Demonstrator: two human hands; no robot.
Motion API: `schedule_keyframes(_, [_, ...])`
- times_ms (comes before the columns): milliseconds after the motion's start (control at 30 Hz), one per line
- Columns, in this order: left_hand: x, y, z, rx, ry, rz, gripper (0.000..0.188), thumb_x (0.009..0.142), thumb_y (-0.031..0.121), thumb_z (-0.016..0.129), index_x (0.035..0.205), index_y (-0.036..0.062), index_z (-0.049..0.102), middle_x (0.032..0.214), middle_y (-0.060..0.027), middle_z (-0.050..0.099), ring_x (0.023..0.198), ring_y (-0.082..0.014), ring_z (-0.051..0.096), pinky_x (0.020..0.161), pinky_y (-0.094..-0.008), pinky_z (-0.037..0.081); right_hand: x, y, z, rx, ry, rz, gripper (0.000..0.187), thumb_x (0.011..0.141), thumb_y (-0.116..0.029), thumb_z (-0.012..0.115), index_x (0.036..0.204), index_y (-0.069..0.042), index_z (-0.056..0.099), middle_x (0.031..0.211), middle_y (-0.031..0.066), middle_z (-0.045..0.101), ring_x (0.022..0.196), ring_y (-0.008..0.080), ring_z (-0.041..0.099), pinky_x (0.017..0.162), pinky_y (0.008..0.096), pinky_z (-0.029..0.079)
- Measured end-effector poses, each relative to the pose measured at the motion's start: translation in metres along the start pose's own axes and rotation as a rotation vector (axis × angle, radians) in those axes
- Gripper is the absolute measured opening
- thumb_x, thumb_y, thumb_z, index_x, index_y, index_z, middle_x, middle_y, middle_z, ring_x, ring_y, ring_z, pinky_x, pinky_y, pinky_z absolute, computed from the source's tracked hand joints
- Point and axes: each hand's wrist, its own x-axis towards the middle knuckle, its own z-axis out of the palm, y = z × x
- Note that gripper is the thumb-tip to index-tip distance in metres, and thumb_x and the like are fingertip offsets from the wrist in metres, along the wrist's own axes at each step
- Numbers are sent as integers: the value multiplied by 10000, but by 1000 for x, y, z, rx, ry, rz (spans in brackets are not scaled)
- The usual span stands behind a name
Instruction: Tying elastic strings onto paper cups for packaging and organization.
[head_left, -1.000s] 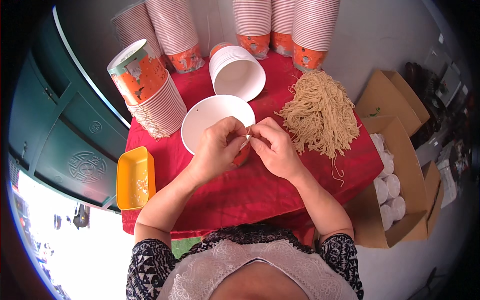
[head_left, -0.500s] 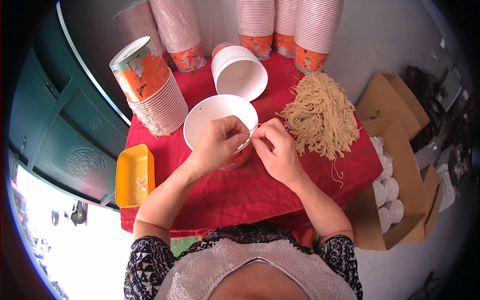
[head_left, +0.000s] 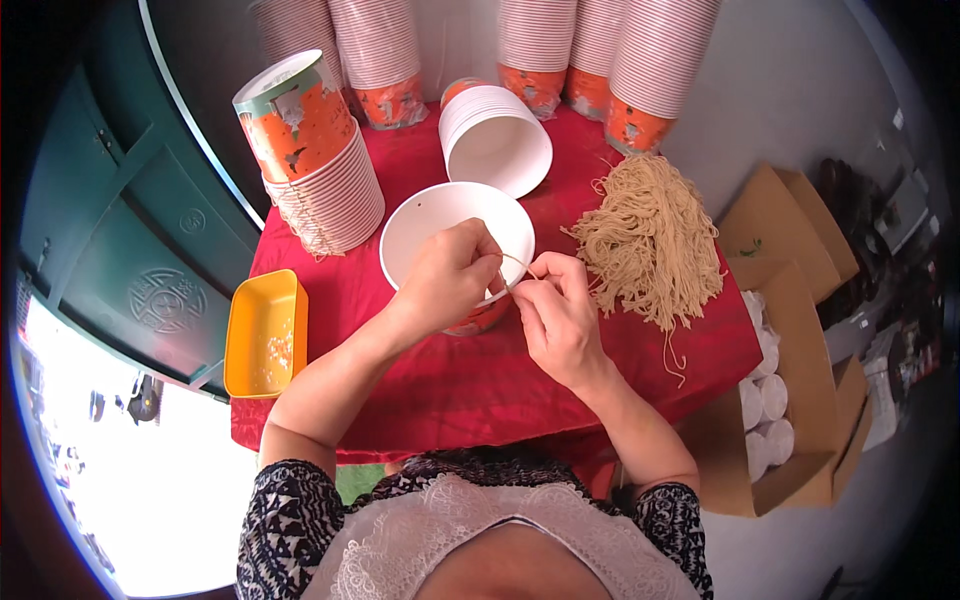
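Observation:
A white-lined paper bucket (head_left: 415, 225) with an orange outside stands upright in front of me, a small dark hole near its far-left rim. My left hand (head_left: 450, 275) reaches over the bucket's mouth, fingers pinched on a thin beige cord (head_left: 519, 262). At the near-right rim my right hand (head_left: 562, 320) pinches the same cord, which arches between both hands. Whether it passes through the rim is hidden by my fingers. To the right of my right hand lies a large heap of beige cords (head_left: 650, 240), one strand hanging toward me.
Nested buckets with cord loops (head_left: 330, 200) stand at left; another stack (head_left: 500, 150) lies on its side behind. Wrapped bucket stacks (head_left: 660, 60) line the back. A yellow tray (head_left: 240, 340) with small white bits sits left. Beside the red-covered table (head_left: 400, 420) is a cardboard box (head_left: 810, 400).
My right hand has shifted a little right and down, away from the left. More of the cord now shows between them. The whole view has shifted slightly.

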Motion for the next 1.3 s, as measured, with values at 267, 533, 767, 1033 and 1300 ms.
schedule_keyframes(267, [8,-11,1,202,58,33,109,893,43,547,828,-41,568,702,-112,639,628,-191,660,555,-335,507,-1,-4,-3,-18,-3,-45,143,793,107,667,903,53,592,1083,165,515,728,236,617,621,345,534])
schedule_keyframes(533, [12,-12,11,424,153,90,131,880,64,529,818,-43,572,710,-201,645,671,-312,671,599,-431,502,-9,3,-1,93,-63,-73,149,781,179,586,896,86,572,1165,189,455,753,206,567,655,318,505])
schedule_keyframes(767, [12,-8,6,315,109,60,108,876,53,565,838,-46,587,708,-173,660,681,-274,683,603,-387,512,-7,6,-3,141,-14,57,107,863,117,602,923,33,574,1129,163,479,768,197,560,652,306,484])
schedule_keyframes(1033, [-8,3,-5,434,43,173,73,841,28,629,862,-40,609,764,-165,681,699,-262,685,620,-344,525,-1,2,3,304,74,260,76,899,62,611,939,17,565,913,105,564,740,173,564,627,298,475])
schedule_keyframes(1300, [-26,12,-8,478,45,421,66,782,17,657,803,10,595,737,-164,646,728,-380,642,750,-436,517,1,-6,18,376,102,398,45,932,31,608,951,5,578,774,45,598,665,86,556,569,248,445])
